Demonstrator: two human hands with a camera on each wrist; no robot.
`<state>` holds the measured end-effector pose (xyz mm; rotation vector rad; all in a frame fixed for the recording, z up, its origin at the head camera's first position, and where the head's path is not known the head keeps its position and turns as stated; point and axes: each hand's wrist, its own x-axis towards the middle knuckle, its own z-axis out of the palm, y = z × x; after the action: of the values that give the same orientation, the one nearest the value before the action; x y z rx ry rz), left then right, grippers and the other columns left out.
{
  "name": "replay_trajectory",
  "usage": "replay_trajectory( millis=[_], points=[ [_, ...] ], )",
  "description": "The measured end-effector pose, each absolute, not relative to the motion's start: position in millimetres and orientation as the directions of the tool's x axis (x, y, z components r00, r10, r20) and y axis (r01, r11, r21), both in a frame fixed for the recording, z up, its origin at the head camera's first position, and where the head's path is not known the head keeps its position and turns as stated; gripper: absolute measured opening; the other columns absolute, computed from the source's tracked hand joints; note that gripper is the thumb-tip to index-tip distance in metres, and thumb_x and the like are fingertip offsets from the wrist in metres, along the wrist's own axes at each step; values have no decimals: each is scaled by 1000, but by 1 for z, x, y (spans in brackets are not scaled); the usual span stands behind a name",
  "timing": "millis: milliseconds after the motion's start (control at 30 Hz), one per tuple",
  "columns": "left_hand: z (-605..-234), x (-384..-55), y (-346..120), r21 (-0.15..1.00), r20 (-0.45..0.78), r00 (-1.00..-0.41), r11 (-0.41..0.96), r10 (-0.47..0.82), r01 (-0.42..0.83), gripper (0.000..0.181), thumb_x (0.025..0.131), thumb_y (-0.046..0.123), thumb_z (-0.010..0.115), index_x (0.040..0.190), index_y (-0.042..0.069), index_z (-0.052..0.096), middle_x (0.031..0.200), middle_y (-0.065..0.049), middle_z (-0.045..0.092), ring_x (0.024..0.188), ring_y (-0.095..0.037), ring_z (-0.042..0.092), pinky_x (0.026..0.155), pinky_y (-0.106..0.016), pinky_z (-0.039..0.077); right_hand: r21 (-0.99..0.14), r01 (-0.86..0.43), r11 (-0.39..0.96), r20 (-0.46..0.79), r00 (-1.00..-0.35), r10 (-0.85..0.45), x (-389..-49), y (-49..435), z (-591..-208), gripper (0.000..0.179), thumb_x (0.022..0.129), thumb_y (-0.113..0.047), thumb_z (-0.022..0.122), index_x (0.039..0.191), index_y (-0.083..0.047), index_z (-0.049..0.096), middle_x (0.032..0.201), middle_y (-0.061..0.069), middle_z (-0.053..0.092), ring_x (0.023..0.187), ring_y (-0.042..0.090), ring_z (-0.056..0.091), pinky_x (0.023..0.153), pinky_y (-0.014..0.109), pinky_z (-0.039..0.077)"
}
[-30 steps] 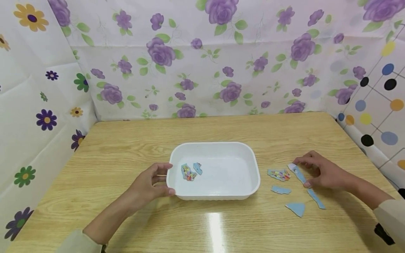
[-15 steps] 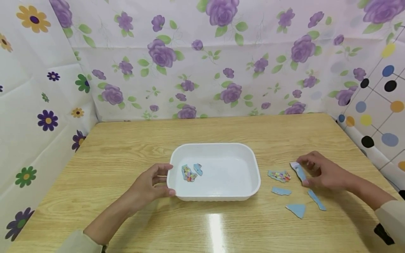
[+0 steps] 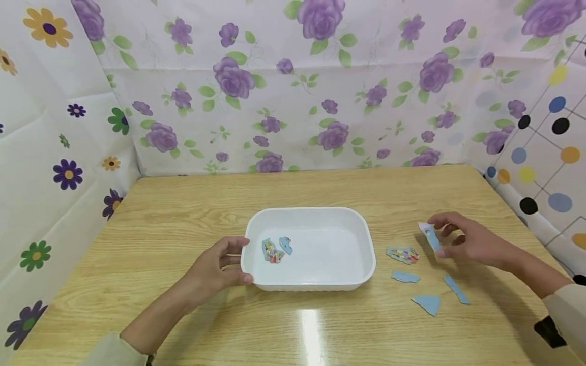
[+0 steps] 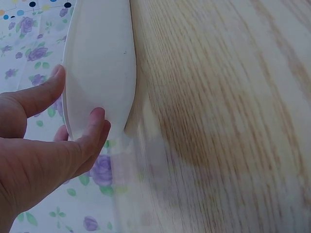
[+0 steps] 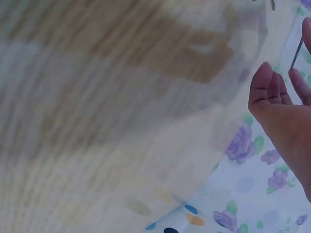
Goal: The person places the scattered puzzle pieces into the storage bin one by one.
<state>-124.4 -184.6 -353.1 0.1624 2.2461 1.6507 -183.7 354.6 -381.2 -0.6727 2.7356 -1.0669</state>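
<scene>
In the head view my left hand (image 3: pixel 215 272) holds the left end of a white plastic tray (image 3: pixel 331 251), with finger and thumb at its rim. The left wrist view has the fingers against the tray's outer wall (image 4: pixel 99 58). Between thumb and fingertips, my right hand (image 3: pixel 478 246) pinches a narrow light-blue cardboard puzzle piece (image 3: pixel 430 237), raised over the table right of the tray. That piece appears edge-on as a thin line (image 5: pixel 296 54) in the right wrist view. Inside the tray lie a multicoloured piece (image 3: pixel 272 251) and a small blue piece (image 3: pixel 286 245).
Right of the tray, several pieces lie on the wooden table (image 3: pixel 192 203): a colourful one (image 3: pixel 403 254), a short blue one (image 3: pixel 405 276), a triangular one (image 3: pixel 428 304) and a thin strip (image 3: pixel 456 289). Flowered cloth (image 3: pixel 297 101) hangs behind the table.
My right hand has lifted the narrow blue puzzle piece off the table and moved it slightly away from me. My left hand and the tray have stayed in place.
</scene>
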Motion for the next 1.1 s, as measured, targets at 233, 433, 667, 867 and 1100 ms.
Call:
replay_trajectory(
  millis=[233, 433, 667, 867, 1100],
  points=[
    [-354, -125, -185, 945, -206, -931, 309, 301, -109, 72, 80, 9, 78, 140, 5, 39, 136, -19, 43, 123, -34, 49, 88, -32, 55, -677, -320, 662, -1, -900, -436, -190, 355, -362, 56, 89, -23, 71, 137, -15, 43, 126, 4, 45, 105, 15, 51, 77, 27, 51],
    [-353, -124, -185, 945, -199, -931, 310, 305, -101, 72, 80, 11, 78, 140, 5, 39, 136, -19, 43, 124, -34, 49, 89, -32, 55, -698, -297, 652, -17, -903, -429, -193, 355, -350, 56, 89, -22, 71, 138, -15, 43, 127, 6, 45, 105, 5, 51, 73, 27, 54],
    [-353, -124, -185, 942, -204, -934, 319, 294, -105, 72, 80, 10, 79, 140, 5, 39, 136, -18, 44, 124, -34, 49, 89, -33, 54, -720, -311, 620, 4, -896, -445, -197, 348, -339, 57, 90, -16, 70, 139, -13, 42, 129, 7, 44, 105, 4, 51, 73, 27, 54],
    [-353, -124, -185, 941, -204, -934, 320, 291, -106, 71, 80, 10, 78, 139, 5, 39, 136, -18, 44, 124, -34, 49, 89, -33, 54, -740, -321, 592, 20, -889, -457, -201, 341, -332, 56, 91, -15, 68, 140, -12, 41, 129, 7, 45, 107, 5, 52, 77, 24, 54],
    [-354, -123, -186, 945, -195, -932, 314, 306, -95, 72, 80, 11, 78, 140, 4, 39, 136, -19, 43, 124, -35, 49, 89, -32, 54, -768, -321, 554, 15, -874, -485, -206, 330, -324, 57, 91, -15, 67, 141, -11, 40, 132, 8, 43, 110, 6, 51, 80, 25, 54]
  ],
)
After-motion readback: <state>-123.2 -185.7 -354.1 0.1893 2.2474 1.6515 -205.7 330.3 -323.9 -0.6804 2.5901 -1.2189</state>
